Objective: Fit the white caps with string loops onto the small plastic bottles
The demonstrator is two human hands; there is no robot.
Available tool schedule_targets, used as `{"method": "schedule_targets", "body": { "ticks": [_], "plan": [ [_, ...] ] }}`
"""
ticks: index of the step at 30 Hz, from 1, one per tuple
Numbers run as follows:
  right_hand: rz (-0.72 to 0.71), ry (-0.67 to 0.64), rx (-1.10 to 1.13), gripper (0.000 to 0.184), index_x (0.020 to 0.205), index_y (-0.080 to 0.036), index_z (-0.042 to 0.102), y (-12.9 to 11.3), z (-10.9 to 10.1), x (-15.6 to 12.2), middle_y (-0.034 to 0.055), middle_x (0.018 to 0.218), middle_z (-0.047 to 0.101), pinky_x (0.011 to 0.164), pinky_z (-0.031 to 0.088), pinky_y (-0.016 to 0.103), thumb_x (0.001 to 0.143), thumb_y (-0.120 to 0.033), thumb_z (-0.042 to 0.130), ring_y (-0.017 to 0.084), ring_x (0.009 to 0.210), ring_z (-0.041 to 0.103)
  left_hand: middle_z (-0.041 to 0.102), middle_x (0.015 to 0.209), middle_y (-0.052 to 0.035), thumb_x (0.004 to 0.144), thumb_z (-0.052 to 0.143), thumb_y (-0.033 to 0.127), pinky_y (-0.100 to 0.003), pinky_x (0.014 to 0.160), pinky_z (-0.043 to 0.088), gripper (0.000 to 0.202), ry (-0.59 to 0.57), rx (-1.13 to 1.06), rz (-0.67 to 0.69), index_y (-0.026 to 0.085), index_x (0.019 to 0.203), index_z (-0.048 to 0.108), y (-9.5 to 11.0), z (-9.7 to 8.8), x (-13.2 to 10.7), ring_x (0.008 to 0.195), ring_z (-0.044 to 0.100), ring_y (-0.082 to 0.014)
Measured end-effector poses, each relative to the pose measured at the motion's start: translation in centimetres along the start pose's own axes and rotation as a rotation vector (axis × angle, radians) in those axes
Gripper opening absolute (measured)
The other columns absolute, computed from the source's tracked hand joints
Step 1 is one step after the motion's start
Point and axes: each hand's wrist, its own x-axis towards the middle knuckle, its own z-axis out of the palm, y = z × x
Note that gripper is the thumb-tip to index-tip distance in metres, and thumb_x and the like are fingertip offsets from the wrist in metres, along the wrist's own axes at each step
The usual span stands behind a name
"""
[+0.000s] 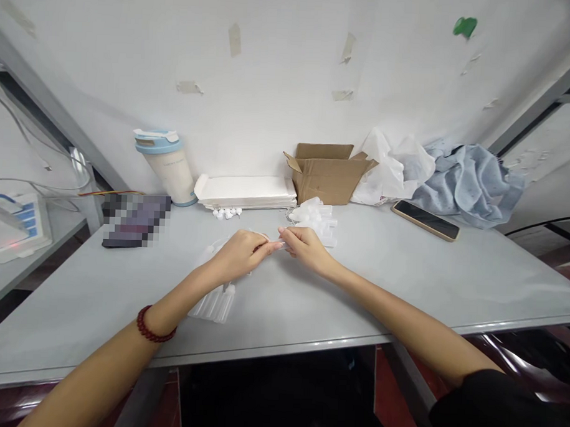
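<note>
Above the middle of the table, my left hand [240,254] and my right hand [308,247] meet, thumbs pointing toward each other. Both are closed in a pinch on a small clear plastic tube [281,245], mostly covered by the fingers. Below my left hand lies a row of clear plastic tubes [219,303], side by side; more clear pieces are partly hidden behind that hand. A heap of clear tubes [317,213] rests just behind my right hand. Several small white pieces [227,213], perhaps caps, sit farther back.
Along the wall stand a tumbler [169,169], a stack of flat white boxes [248,190], an open cardboard box [326,180], a white plastic bag [392,167] and a blue cloth [473,183]. A phone [425,219] lies right; a dark pouch [137,221], partly pixelated, lies left on the grey table [357,297].
</note>
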Motion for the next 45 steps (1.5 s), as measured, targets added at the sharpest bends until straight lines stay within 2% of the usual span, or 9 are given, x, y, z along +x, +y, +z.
{"method": "schedule_targets", "body": {
  "ticks": [4,7,10,15,21,27,32,39,45],
  "plan": [
    [-0.008,-0.002,-0.038,0.045,0.054,-0.020,0.033,-0.3,-0.2,0.1,-0.0056,0.049,0.032,0.048,0.024,0.023,0.087,-0.050,0.043,0.008,0.049,0.029,0.042,0.045,0.0018,0.093,0.043,0.042,-0.026,0.049,0.030,0.053,0.054,0.010,0.084,0.019,0.045,0.037,0.0,0.2,-0.1,0.045,0.039,-0.0113],
    [-0.008,-0.002,-0.062,0.045,0.053,-0.020,0.033,-0.6,-0.4,0.2,-0.0056,0.047,0.033,0.048,0.023,0.023,0.086,-0.048,0.045,0.007,0.048,0.029,0.053,0.051,-0.0004,0.093,0.045,0.041,-0.026,0.053,0.035,0.050,0.099,0.075,0.180,0.018,0.049,0.046,-0.1,0.4,-0.2,0.051,0.049,-0.0131],
    [0.021,-0.004,-0.036,0.045,0.052,-0.020,0.034,-0.5,-0.6,0.3,-0.0060,0.045,0.033,0.048,0.023,0.024,0.086,-0.046,0.046,0.007,0.046,0.029,0.067,0.068,-0.0053,0.094,0.045,0.038,-0.027,0.057,0.039,0.039,0.140,0.224,0.235,0.017,0.066,0.061,-0.3,0.7,-0.5,0.062,0.060,-0.0173],
    [0.044,-0.009,-0.028,0.045,0.051,-0.019,0.035,-0.6,-0.7,0.3,-0.0062,0.045,0.034,0.048,0.024,0.024,0.087,-0.044,0.047,0.007,0.045,0.031,0.070,0.072,-0.0069,0.092,0.051,0.037,-0.027,0.057,0.040,0.032,0.182,0.302,0.211,0.016,0.072,0.066,-0.5,1.1,-0.7,0.064,0.063,-0.0190],
    [-0.009,0.040,-0.059,0.045,0.056,-0.019,0.037,-1.2,-0.4,-0.3,-0.0051,0.051,0.039,0.052,0.028,0.024,0.089,-0.048,0.044,0.008,0.050,0.034,0.068,0.065,-0.0032,0.087,0.056,0.040,-0.025,0.055,0.041,0.034,0.212,0.035,0.040,0.016,0.063,0.065,0.4,0.6,-0.3,0.058,0.059,-0.0151],
    [-0.163,0.036,-0.188,0.029,0.086,-0.017,0.053,-1.3,-0.3,-0.5,-0.0027,0.065,0.047,0.060,0.033,0.025,0.093,-0.042,0.041,0.011,0.060,0.041,0.062,0.052,-0.0012,0.087,0.051,0.048,-0.025,0.054,0.043,0.046,0.195,-0.231,-0.309,0.016,0.055,0.061,0.7,-0.6,-0.1,0.051,0.056,-0.0134],
    [-0.200,0.046,-0.235,0.029,0.075,-0.018,0.048,-1.4,-0.2,-0.5,-0.0021,0.065,0.046,0.062,0.033,0.026,0.094,-0.037,0.036,0.012,0.061,0.042,0.061,0.053,-0.0014,0.083,0.055,0.049,-0.024,0.055,0.045,0.044,0.126,-0.443,-0.444,0.015,0.055,0.061,0.5,-0.4,0.1,0.049,0.057,-0.0130],
    [-0.073,0.028,-0.060,0.040,0.062,-0.020,0.038,-0.8,-0.1,-0.1,-0.0052,0.054,0.035,0.052,0.028,0.025,0.091,-0.047,0.038,0.009,0.052,0.034,0.059,0.050,-0.0014,0.085,0.053,0.047,-0.023,0.056,0.043,0.046,0.172,-0.353,-0.402,0.016,0.050,0.057,1.0,0.2,-0.2,0.056,0.058,-0.0148],
    [0.028,-0.004,0.103,0.044,0.060,-0.021,0.034,-1.3,-0.3,-0.1,-0.0080,0.052,0.026,0.044,0.023,0.023,0.086,-0.055,0.045,0.006,0.045,0.025,0.059,0.056,0.0003,0.088,0.050,0.040,-0.024,0.053,0.036,0.042,0.234,-0.129,-0.181,0.016,0.055,0.058,1.2,0.2,-0.5,0.051,0.048,-0.0112]
  ]
}}
